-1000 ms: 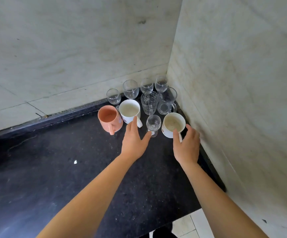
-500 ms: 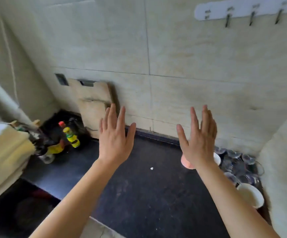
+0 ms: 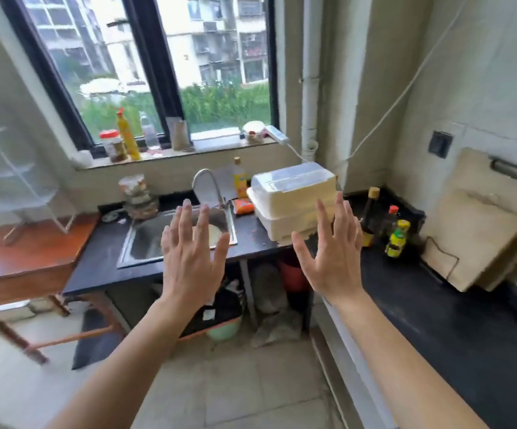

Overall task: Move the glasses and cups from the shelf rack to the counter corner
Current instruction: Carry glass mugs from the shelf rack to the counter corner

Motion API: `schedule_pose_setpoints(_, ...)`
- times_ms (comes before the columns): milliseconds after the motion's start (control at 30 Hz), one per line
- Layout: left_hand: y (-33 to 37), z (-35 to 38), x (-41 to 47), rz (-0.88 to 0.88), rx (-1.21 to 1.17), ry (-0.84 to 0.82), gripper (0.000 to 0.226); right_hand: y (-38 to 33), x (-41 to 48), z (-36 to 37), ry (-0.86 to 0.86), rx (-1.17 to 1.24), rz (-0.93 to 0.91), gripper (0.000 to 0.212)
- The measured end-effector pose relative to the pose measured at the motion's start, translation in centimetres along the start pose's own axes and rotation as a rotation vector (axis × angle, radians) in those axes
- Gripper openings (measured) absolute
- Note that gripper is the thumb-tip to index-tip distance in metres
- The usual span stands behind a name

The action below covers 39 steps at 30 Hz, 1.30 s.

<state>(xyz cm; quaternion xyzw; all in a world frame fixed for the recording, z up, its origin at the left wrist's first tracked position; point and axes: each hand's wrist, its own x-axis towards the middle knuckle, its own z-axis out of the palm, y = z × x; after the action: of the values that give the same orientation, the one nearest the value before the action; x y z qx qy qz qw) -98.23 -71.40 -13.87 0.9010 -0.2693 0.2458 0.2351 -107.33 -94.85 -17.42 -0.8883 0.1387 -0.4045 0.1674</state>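
My left hand (image 3: 190, 258) and my right hand (image 3: 331, 258) are raised in front of me, fingers spread, holding nothing. A white wire shelf rack (image 3: 12, 178) stands blurred at the far left on a wooden table (image 3: 28, 258); I see no glasses or cups on it. The cups and glasses in the counter corner are out of view. The black counter (image 3: 455, 329) runs along the right side.
A steel sink (image 3: 149, 243) with a tap sits under the window. A white lidded box (image 3: 294, 199) stands right of it. Sauce bottles (image 3: 396, 239) and wooden cutting boards (image 3: 474, 239) stand on the right counter. Jars line the windowsill (image 3: 170, 153). Tiled floor lies below.
The view has swung left, from the counter corner with its cups and glasses to the sink and window. Both hands left the cups and stay raised, spread and empty.
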Motion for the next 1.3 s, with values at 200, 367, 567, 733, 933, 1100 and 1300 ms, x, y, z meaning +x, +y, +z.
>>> schedule_pose_setpoints(200, -20.1, -4.6, 0.3, -0.236, 0.104, 0.023, 0.070, -16.9, 4.6, 16.1, -0.103, 0.114, -0.204, 0.078)
schedule_pose_setpoints(367, -32.3, -9.1, 2.0, -0.367, 0.193, 0.068, 0.073, -29.0, 6.5, 25.4, -0.191, 0.184, -0.343, 0.078)
schedule_pose_setpoints(567, -42.1, -12.9, 3.8, -0.406, 0.287, 0.130, 0.072, -37.7, 9.5, 32.4, -0.223, 0.260, -0.433, 0.078)
schedule_pose_setpoints(733, -49.5, -12.6, 5.4, -0.473, 0.307, 0.157, 0.073, -43.1, 11.4, 40.0, -0.253, 0.332, -0.485, 0.077)
schedule_pose_setpoints(933, -60.1, -10.6, 10.7, -0.489, 0.371, 0.088, 0.072, -48.4, 15.1, 51.6, -0.316, 0.408, -0.463, 0.073)
schedule_pose_setpoints(1100, -68.0, -11.4, 16.9, -0.489, 0.426, 0.024, 0.070, -54.3, 20.5, 59.7, -0.358, 0.474, -0.413, 0.071)
schedule_pose_setpoints(1300, -76.5, -13.5, 21.0, -0.508, 0.474, 0.045, 0.068, -62.4, 24.5, 66.6, -0.389, 0.519, -0.446, 0.071)
